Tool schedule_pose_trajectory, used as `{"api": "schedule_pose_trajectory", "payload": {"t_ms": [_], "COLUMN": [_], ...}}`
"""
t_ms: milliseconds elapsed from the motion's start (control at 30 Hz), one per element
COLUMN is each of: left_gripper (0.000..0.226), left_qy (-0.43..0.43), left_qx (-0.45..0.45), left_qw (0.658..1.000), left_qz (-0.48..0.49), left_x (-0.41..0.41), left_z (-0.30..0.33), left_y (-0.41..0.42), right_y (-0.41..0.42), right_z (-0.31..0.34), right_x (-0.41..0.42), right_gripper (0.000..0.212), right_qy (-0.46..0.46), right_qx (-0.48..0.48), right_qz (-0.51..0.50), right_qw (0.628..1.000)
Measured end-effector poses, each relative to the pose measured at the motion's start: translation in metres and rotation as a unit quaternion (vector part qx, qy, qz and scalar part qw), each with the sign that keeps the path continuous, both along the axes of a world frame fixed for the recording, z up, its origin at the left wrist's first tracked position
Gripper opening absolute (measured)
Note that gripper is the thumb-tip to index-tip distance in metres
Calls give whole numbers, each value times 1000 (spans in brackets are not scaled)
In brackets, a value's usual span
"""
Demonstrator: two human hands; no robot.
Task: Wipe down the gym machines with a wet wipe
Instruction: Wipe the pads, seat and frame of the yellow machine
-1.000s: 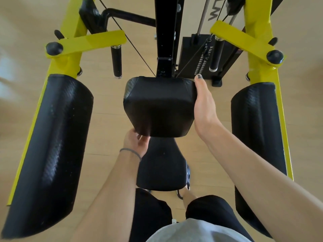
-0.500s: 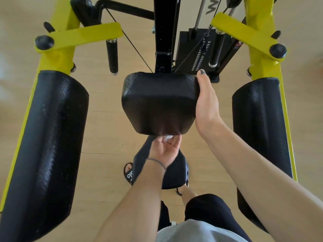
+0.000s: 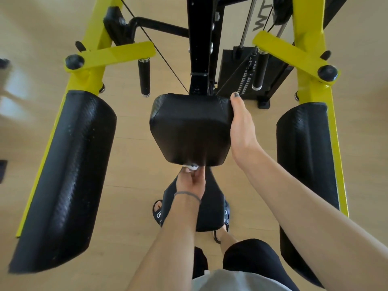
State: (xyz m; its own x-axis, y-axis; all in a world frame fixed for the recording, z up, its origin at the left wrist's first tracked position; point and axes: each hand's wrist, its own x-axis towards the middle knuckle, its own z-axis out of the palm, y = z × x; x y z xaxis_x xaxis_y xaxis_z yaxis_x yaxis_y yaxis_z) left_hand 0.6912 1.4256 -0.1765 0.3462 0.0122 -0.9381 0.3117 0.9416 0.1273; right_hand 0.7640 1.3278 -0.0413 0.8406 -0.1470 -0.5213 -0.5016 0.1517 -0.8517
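Right hand (image 3: 241, 131) lay flat along the right side of the chest pad (image 3: 189, 129), fingers straight and wrapping nothing; probably there to brace the pad against the rubbing force. Left hand (image 3: 192, 182) reached up from below, fingers curled round a bunched white wipe (image 3: 191, 166) and pressing it to the pad's lower front edge. That edge faces down and away, likely why the hand came from underneath. Seat (image 3: 210, 206) sat directly below, partly hidden by the left forearm. Two long arm pads (image 3: 63, 175) flanked it, well apart from both hands and untouched.
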Motion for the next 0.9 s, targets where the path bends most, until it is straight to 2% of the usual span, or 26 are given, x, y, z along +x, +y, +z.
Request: {"api": "schedule_pose_trajectory", "payload": {"t_ms": [33,67,100,167,233,267,300,367,433,467,567,667,733,800,833,900], "left_gripper": [30,38,39,34,26,22,23,28,32,33,30,38,36,34,36,39], "left_qy": [7,-9,-14,-1,27,41,29,6,-25,-40,-100,-143,-221,-302,-316,-309], "left_qx": [44,49,80,73,112,188,280,376,488,532,601,675,694,670,666,671], "left_qw": [999,998,995,997,993,981,954,920,862,826,744,661,618,575,524,385], "left_qz": [-30,-44,-58,-21,-17,-38,-103,-113,-134,-183,-275,-296,-296,-360,-426,-552], "left_x": [-3,-6,-10,-17,-14,-10,-7,-3,5,8,10,17,29,45,54,73], "left_z": [3,4,12,15,22,27,37,55,77,93,123,154,173,190,199,213], "left_y": [9,18,22,24,25,28,31,36,41,42,57,70,78,86,87,85], "right_y": [1,2,2,2,0,0,-1,-1,-1,-1,-1,0,-1,-1,0,1], "right_z": [0,0,0,0,2,3,4,6,8,10,14,14,15,17,20,24], "right_x": [0,0,0,1,1,0,0,0,-1,-1,-2,-2,-2,-1,-1,0], "right_gripper": [84,88,92,91,86,87,90,87,81,79,70,53,41,34,32,31], "right_qy": [1,4,6,10,13,12,12,20,26,26,32,42,50,51,50,50], "right_qx": [-2,-3,-2,-3,1,4,4,5,3,0,-3,3,4,7,5,-6], "right_qz": [-4,-9,-13,-9,3,8,12,16,18,17,19,13,14,13,9,5], "right_qw": [1000,1000,1000,1000,1000,1000,1000,1000,1000,1000,999,999,999,999,999,999]}}
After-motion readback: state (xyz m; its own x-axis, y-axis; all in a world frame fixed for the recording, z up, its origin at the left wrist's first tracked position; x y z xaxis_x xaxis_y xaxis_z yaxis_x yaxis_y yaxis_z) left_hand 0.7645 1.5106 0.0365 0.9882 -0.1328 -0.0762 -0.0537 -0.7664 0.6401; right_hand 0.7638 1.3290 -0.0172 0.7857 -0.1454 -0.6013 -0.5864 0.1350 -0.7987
